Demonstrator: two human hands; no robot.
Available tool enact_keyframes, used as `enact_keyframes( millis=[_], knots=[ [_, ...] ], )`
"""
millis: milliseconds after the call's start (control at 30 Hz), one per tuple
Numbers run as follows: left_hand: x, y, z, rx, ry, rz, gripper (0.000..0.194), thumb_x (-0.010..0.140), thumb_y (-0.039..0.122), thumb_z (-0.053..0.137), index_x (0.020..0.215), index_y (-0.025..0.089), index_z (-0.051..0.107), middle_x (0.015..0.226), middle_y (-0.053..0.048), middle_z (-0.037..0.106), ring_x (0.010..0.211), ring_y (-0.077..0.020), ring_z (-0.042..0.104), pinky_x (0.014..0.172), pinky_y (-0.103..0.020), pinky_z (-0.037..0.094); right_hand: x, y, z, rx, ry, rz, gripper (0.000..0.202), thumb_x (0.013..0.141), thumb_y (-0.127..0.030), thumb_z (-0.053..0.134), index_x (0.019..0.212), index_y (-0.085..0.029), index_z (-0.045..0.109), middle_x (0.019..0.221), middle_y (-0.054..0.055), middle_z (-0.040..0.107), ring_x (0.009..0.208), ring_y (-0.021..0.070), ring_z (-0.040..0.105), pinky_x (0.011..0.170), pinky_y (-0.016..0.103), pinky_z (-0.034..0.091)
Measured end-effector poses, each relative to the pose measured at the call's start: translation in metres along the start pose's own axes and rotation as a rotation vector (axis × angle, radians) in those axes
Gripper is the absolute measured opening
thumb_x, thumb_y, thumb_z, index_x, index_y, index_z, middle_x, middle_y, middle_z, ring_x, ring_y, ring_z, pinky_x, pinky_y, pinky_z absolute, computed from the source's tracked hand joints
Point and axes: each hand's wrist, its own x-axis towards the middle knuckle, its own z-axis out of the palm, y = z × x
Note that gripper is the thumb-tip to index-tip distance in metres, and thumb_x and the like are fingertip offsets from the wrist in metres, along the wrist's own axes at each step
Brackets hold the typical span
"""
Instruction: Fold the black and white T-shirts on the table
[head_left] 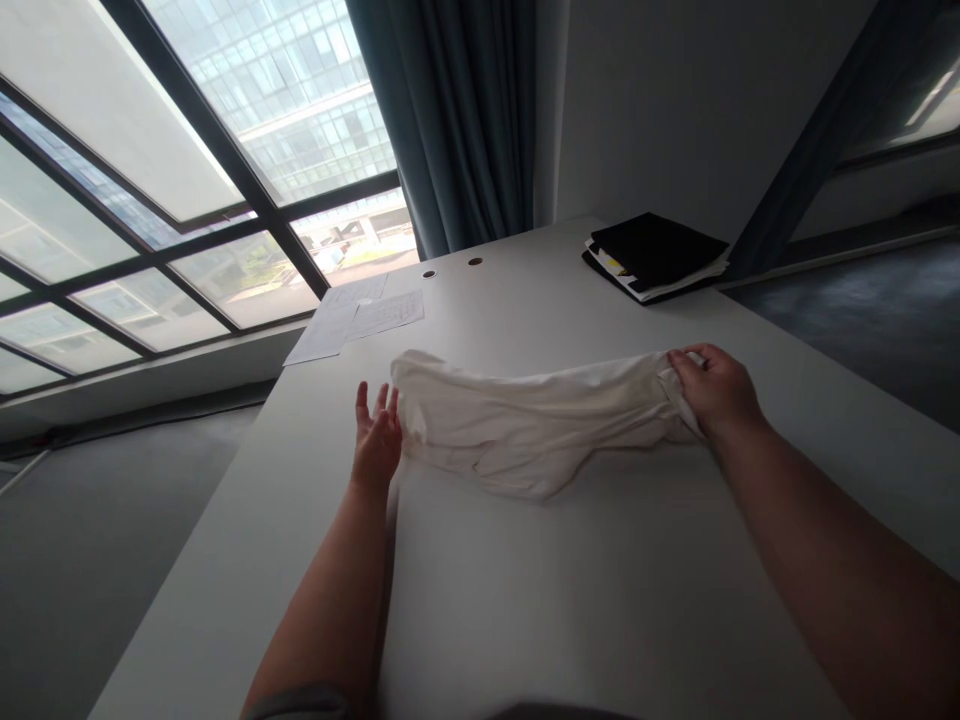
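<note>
A white cloth (525, 420) is stretched sideways above the white table (540, 580), with folds along its length and a lower edge that sags in the middle. Its right end is bunched in my right hand (712, 390), whose fingers are closed round it. At the cloth's left end is my left hand (378, 435). Some of its fingers point up and apart, while the thumb and a finger look pressed together at the cloth's edge.
Toward the far right of the table lies a black folder (656, 255) with papers in it. Printed sheets (352, 318) lie near the far left edge. Two round holes pierce the tabletop's far part. Behind are windows and a blue curtain (465, 120).
</note>
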Motion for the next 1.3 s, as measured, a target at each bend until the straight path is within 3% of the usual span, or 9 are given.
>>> enact_keyframes(
  millis=[100, 200, 400, 533, 767, 933, 1100, 1233, 1300],
  knots=[
    [-0.003, -0.009, 0.005, 0.409, -0.14, 0.105, 0.087, 0.084, 0.055, 0.079, 0.157, 0.039, 0.036, 0.168, -0.01, 0.033, 0.153, -0.0308, 0.038, 0.12, -0.05, 0.038, 0.008, 0.011, 0.006, -0.225, 0.158, -0.106, 0.029, 0.079, -0.034, 0.061, 0.103, -0.017, 0.065, 0.098, 0.013, 0.066, 0.09, 0.025, 0.058, 0.09, 0.039, 0.049],
    [-0.008, -0.016, 0.014, 0.856, -0.316, 0.131, 0.069, 0.087, 0.046, 0.075, 0.15, 0.03, 0.051, 0.155, -0.013, 0.05, 0.144, -0.0325, 0.048, 0.12, -0.053, 0.039, -0.001, 0.004, 0.015, -0.309, 0.077, -0.455, 0.029, 0.082, -0.028, 0.06, 0.107, -0.016, 0.069, 0.117, 0.02, 0.065, 0.118, 0.0324, 0.056, 0.11, 0.048, 0.043],
    [-0.019, 0.007, 0.038, 1.29, -0.198, 0.134, 0.052, 0.092, 0.035, 0.068, 0.144, 0.027, 0.06, 0.151, -0.014, 0.054, 0.139, -0.0359, 0.049, 0.115, -0.054, 0.04, -0.061, -0.034, 0.036, -0.214, -0.603, -0.897, 0.036, 0.094, -0.032, 0.057, 0.125, -0.025, 0.073, 0.136, 0.013, 0.064, 0.135, 0.0322, 0.054, 0.117, 0.051, 0.043],
    [-0.031, 0.015, 0.058, 1.283, -0.322, 0.147, 0.044, 0.097, 0.041, 0.061, 0.14, 0.029, 0.064, 0.141, -0.013, 0.061, 0.131, -0.0337, 0.056, 0.115, -0.052, 0.04, -0.084, -0.036, 0.049, -0.257, -0.899, -0.898, 0.044, 0.095, -0.041, 0.06, 0.134, -0.025, 0.07, 0.146, 0.013, 0.061, 0.137, 0.0313, 0.055, 0.118, 0.05, 0.041],
    [-0.032, -0.005, 0.057, 1.348, -0.354, 0.002, 0.059, 0.094, 0.055, 0.066, 0.147, 0.031, 0.06, 0.159, -0.013, 0.049, 0.146, -0.0372, 0.043, 0.123, -0.058, 0.029, -0.081, -0.031, 0.045, -0.615, -0.646, -0.739, 0.058, 0.092, -0.056, 0.064, 0.141, -0.025, 0.065, 0.152, 0.018, 0.055, 0.136, 0.0396, 0.054, 0.112, 0.056, 0.043],
    [-0.021, -0.003, 0.043, 1.445, -0.276, -0.062, 0.058, 0.094, 0.059, 0.063, 0.145, 0.03, 0.061, 0.16, -0.014, 0.049, 0.149, -0.0379, 0.04, 0.122, -0.061, 0.029, -0.1, -0.054, 0.028, -0.728, -0.733, -0.699, 0.047, 0.095, -0.049, 0.063, 0.129, -0.02, 0.072, 0.122, 0.021, 0.07, 0.105, 0.0353, 0.069, 0.092, 0.045, 0.053],
    [-0.021, 0.013, 0.048, 1.519, -0.132, 0.003, 0.041, 0.099, 0.044, 0.057, 0.135, 0.027, 0.067, 0.144, -0.016, 0.062, 0.133, -0.0382, 0.054, 0.109, -0.056, 0.041, -0.138, -0.089, 0.009, -0.464, -1.034, -0.745, 0.04, 0.096, -0.045, 0.064, 0.13, -0.024, 0.072, 0.112, 0.014, 0.077, 0.099, 0.0304, 0.074, 0.085, 0.036, 0.054],
    [-0.032, 0.015, 0.066, 1.433, -0.235, -0.007, 0.042, 0.104, 0.043, 0.046, 0.137, 0.024, 0.065, 0.132, -0.015, 0.07, 0.117, -0.0332, 0.065, 0.103, -0.048, 0.047, -0.153, -0.112, -0.003, -0.114, -1.376, -0.815, 0.041, 0.097, -0.039, 0.063, 0.136, -0.03, 0.069, 0.121, 0.006, 0.077, 0.109, 0.0252, 0.074, 0.093, 0.031, 0.054],
    [-0.038, 0.009, 0.074, 1.405, -0.267, 0.009, 0.049, 0.1, 0.05, 0.053, 0.14, 0.024, 0.063, 0.141, -0.016, 0.065, 0.126, -0.0357, 0.061, 0.107, -0.05, 0.045, -0.147, -0.111, -0.002, 0.02, -1.341, -0.817, 0.039, 0.099, -0.037, 0.058, 0.135, -0.03, 0.069, 0.128, 0.005, 0.075, 0.116, 0.0229, 0.071, 0.1, 0.031, 0.052]
  ],
)
